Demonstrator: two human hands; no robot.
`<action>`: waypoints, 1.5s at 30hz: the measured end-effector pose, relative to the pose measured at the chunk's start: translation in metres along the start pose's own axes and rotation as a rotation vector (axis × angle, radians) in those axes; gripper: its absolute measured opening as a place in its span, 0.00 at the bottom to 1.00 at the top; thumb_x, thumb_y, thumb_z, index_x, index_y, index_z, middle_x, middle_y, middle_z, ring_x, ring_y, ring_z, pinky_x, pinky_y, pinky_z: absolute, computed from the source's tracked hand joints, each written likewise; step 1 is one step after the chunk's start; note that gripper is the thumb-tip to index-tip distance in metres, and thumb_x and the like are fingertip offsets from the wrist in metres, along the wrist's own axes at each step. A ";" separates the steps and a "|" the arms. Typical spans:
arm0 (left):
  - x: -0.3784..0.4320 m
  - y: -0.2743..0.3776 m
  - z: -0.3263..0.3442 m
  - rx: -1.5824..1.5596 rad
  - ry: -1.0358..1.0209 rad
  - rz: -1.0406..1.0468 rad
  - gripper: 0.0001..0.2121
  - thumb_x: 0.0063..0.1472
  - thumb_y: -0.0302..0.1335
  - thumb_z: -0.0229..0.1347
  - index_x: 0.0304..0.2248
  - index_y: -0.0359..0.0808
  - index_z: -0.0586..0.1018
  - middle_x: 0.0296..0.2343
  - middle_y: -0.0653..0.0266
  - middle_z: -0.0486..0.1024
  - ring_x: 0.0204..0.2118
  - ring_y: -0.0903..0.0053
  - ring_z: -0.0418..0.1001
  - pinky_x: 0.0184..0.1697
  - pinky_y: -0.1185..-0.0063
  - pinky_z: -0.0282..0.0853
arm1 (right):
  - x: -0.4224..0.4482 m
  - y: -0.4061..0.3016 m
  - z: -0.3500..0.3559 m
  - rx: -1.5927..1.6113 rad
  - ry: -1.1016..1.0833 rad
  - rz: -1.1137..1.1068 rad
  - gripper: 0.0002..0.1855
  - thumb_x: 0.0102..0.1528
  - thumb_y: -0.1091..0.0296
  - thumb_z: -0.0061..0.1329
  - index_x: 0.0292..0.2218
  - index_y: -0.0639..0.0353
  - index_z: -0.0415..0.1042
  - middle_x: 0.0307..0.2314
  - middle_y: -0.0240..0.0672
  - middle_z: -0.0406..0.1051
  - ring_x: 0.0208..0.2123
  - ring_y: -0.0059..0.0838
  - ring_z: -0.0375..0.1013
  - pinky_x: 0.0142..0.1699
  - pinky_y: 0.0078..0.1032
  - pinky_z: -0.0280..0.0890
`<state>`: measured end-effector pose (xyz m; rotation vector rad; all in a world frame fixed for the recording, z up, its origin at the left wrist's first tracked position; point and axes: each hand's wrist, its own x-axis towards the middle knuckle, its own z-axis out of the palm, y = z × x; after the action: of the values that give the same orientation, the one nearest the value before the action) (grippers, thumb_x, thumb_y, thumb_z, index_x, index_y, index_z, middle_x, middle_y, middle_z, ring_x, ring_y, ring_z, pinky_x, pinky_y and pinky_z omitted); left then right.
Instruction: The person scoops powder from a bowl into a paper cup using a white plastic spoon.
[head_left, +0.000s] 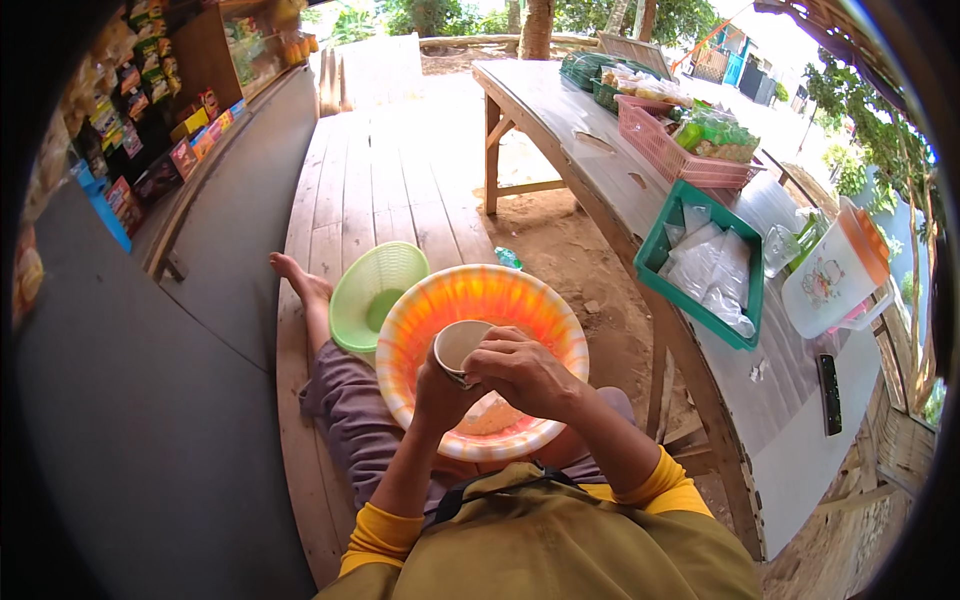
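Observation:
A pale-lined cup (457, 345) is held with its mouth up over a large orange-and-white plastic basin (540, 300). My left hand (441, 394) is wrapped around the cup's left side and underside. The fingers of my right hand (525, 371) curl over the right part of its rim, and their tips are partly hidden. Below my hands, the basin holds orange-tinted contents and something whitish, mostly covered by my wrists. A light green plastic basket (349, 315) leans tilted against the basin's left side. The basin sits between my legs.
At right, a long table (795, 465) bears a green tray (645, 262) of plastic bags, a pink basket (645, 142) of packets, a pitcher (825, 277) with an orange lid and a black phone-like object (829, 394). A grey panel (150, 420) borders the plank platform (360, 195) at left.

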<state>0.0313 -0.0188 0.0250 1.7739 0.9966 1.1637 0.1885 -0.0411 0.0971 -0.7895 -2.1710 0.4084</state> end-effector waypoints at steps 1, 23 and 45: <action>-0.001 0.003 0.000 0.040 0.046 0.012 0.30 0.39 0.30 0.65 0.42 0.35 0.65 0.34 0.58 0.73 0.38 0.70 0.73 0.38 0.75 0.69 | 0.000 0.001 0.000 0.002 -0.003 -0.005 0.07 0.44 0.76 0.48 0.28 0.56 0.67 0.25 0.31 0.67 0.32 0.33 0.66 0.40 0.28 0.62; 0.002 -0.029 -0.031 -0.020 0.375 0.034 0.19 0.43 0.23 0.62 0.36 0.31 0.70 0.30 0.62 0.73 0.32 0.77 0.71 0.37 0.79 0.67 | -0.102 0.099 0.081 -0.347 -0.484 0.846 0.13 0.51 0.59 0.38 0.31 0.55 0.70 0.29 0.45 0.71 0.34 0.44 0.70 0.37 0.40 0.59; -0.020 -0.045 -0.027 -0.046 0.477 0.012 0.21 0.41 0.23 0.64 0.36 0.31 0.70 0.30 0.62 0.73 0.32 0.76 0.71 0.38 0.79 0.67 | -0.098 0.150 0.130 -0.311 -0.236 0.821 0.12 0.51 0.67 0.34 0.34 0.53 0.69 0.29 0.41 0.70 0.32 0.44 0.70 0.36 0.38 0.64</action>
<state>-0.0081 -0.0141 -0.0145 1.4955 1.2161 1.6494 0.2002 0.0038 -0.1189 -1.8971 -2.0562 0.5920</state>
